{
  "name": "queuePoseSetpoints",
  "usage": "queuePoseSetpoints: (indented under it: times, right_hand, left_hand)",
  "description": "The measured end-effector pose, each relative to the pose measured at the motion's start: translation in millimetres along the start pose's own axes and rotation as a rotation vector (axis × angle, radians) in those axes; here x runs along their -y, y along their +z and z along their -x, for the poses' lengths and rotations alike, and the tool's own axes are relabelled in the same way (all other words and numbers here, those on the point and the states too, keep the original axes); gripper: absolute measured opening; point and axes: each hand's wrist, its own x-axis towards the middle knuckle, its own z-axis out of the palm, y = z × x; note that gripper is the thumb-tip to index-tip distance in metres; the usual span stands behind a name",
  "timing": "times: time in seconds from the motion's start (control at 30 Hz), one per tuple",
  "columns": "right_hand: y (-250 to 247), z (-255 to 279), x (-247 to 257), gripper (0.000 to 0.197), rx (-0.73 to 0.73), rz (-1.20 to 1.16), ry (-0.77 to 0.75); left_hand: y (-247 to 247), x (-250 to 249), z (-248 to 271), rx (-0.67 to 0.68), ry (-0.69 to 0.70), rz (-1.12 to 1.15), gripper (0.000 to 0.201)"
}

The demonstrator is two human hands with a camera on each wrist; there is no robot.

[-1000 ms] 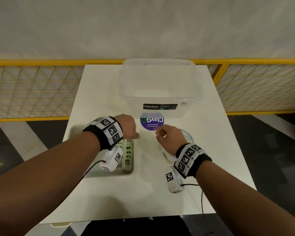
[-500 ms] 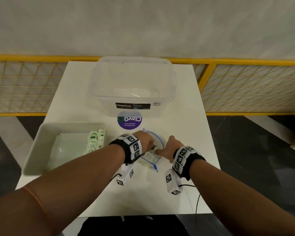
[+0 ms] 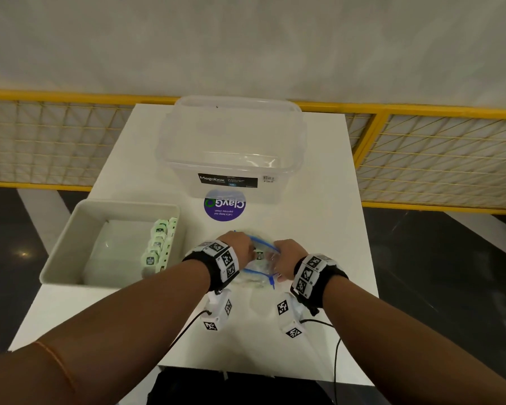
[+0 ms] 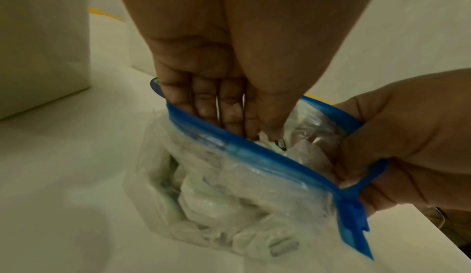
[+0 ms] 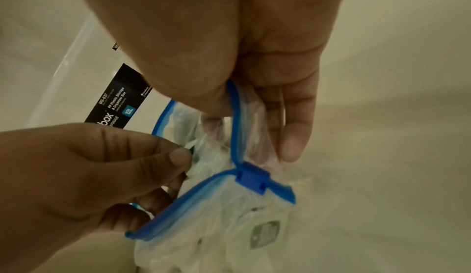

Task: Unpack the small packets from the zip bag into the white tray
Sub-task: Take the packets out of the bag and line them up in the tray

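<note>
At the left edge of the white table (image 3: 319, 217) a white tray (image 3: 70, 244) is seen, with a row of pale green small packets (image 3: 158, 249) lined against its right wall. Behind, toward the far edge, a clear storage box (image 3: 231, 147) with a black label is set, and a round purple sticker (image 3: 225, 204) lies just in front of it.

Near the front edge, about midway across the table, the zip bag (image 4: 229, 192) is held up between both hands. It is of clear, crinkled plastic with a blue zip track round its open mouth and a blue slider (image 5: 252, 176) at the near end; more pale green and white packets are seen heaped inside.

The left hand (image 3: 237, 247) is reached into the mouth of the bag, and its thumb and fingertips (image 5: 178, 158) are pinched on a packet (image 5: 191, 146) at the top of the heap. To its right, the bag's rim is gripped by the right hand (image 3: 287, 255), thumb inside and fingers (image 5: 293, 136) outside the plastic, close to the slider.
</note>
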Motion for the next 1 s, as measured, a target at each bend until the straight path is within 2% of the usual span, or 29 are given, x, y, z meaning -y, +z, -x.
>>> queuePoseSetpoints:
  times: [0.17,0.23,0.27,0.33,0.4,0.47,0.53,0.57,0.63,0.7,0.77,0.87,0.93,1.0]
  right_hand:
    - [-6.5,0.2,3.4,0.022,0.054,0.026,0.026]
    - [-10.3,-0.7,4.0,0.024,0.029,0.079,0.015]
    - [-11.9,-2.0,2.8,0.032,0.006,0.109,0.012]
    - [-14.7,-2.4,0.2,0.060,-0.066,0.128,-0.024]
    - [-17.2,-0.6,0.9,0.079,-0.175,0.089,-0.145]
    - [-19.5,2.4,5.6,0.069,-0.254,0.010,-0.321]
    - [-22.3,6.5,11.8,0.038,-0.285,-0.021,-0.432]
    - [-23.5,9.4,14.9,0.024,-0.291,0.011,-0.449]
    - [-25.4,15.4,18.9,0.009,-0.279,0.078,-0.444]
    - [-25.3,17.9,19.0,0.008,-0.265,0.104,-0.396]
    - [-23.7,18.9,17.3,0.013,-0.265,0.128,-0.355]
    - [-21.8,18.4,12.0,0.016,-0.269,0.136,-0.331]
    - [-21.3,18.0,9.5,0.016,-0.287,0.137,-0.328]
    - [-21.2,18.0,8.8,0.026,-0.317,0.119,-0.330]
  left_hand:
    - [-7.8,-5.3,5.5,-0.134,-0.007,-0.055,0.023]
    - [-15.4,-6.5,10.0,-0.175,0.002,-0.057,0.021]
    - [-20.1,-6.2,12.9,-0.199,0.012,-0.037,0.019]
    - [-31.0,-3.8,19.6,-0.252,0.055,-0.003,0.016]
    - [-40.4,0.0,25.3,-0.289,0.130,0.005,0.016]
    - [-47.9,0.9,30.4,-0.306,0.212,-0.008,0.016]
    - [-52.2,0.4,32.6,-0.339,0.258,0.008,0.014]
    - [-53.2,0.1,32.7,-0.364,0.263,0.028,0.013]
    - [-53.7,0.4,31.1,-0.389,0.237,0.069,0.013]
    - [-50.9,0.6,29.2,-0.317,0.172,0.048,0.019]
    - [-42.7,-1.1,26.2,-0.176,0.119,-0.065,0.022]
    - [-23.8,-2.0,22.2,-0.011,0.120,-0.118,0.019]
    - [-14.8,-1.0,20.2,0.024,0.127,-0.085,0.018]
    - [-11.8,-0.4,20.7,0.006,0.134,-0.035,0.014]
